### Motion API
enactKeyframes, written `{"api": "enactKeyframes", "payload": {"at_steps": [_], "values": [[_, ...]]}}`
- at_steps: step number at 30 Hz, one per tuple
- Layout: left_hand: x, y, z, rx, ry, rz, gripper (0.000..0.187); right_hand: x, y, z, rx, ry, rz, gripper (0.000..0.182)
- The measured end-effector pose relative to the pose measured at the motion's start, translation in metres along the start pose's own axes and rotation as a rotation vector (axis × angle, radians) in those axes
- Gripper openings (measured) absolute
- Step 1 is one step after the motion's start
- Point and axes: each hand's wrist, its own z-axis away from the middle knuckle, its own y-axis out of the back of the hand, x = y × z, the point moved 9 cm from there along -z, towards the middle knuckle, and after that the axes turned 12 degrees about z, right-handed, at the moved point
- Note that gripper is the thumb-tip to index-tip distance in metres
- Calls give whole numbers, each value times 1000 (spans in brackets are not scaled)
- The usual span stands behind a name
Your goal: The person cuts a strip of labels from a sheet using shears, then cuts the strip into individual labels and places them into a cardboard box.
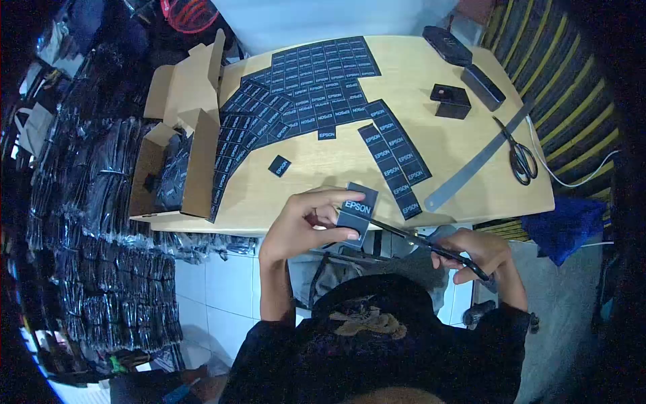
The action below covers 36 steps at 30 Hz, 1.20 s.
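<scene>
My left hand pinches a small dark label printed EPSON between thumb and fingers, close in front of my chest. In my right hand is a pair of scissors with dark handles, and its blades reach across to the label's right side. One cut-off EPSON label lies on the table to the left. Right of the middle, a two-column strip of the same labels rests on the wood. Larger sheets of labels overlap behind it.
On the left edge of the table stands an open cardboard box with dark labels inside. A metal ruler and a second pair of scissors lie at right, near a black holder. Plastic-wrapped bundles are stacked at far left.
</scene>
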Motion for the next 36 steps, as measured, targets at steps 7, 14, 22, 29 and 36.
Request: {"api": "enactKeyframes", "payload": {"at_steps": [7, 14, 22, 29, 36], "values": [[-2, -13, -4, -71, 103, 19, 54, -6, 4, -4, 22, 47, 25, 47], [-7, -16, -5, -108, 69, 28, 52, -2, -2, -7, -43, 42, 25, 41], [-1, -19, -9, -78, 40, 58, 52, 3, -3, -7, -42, 24, 76, 38], [-1, -19, -9, -82, 55, 43, 51, 2, 0, -7, -11, -11, 105, 37], [-1, -18, -10, -99, 57, 45, 54, 0, 4, -7, 56, 41, 49, 33]]}}
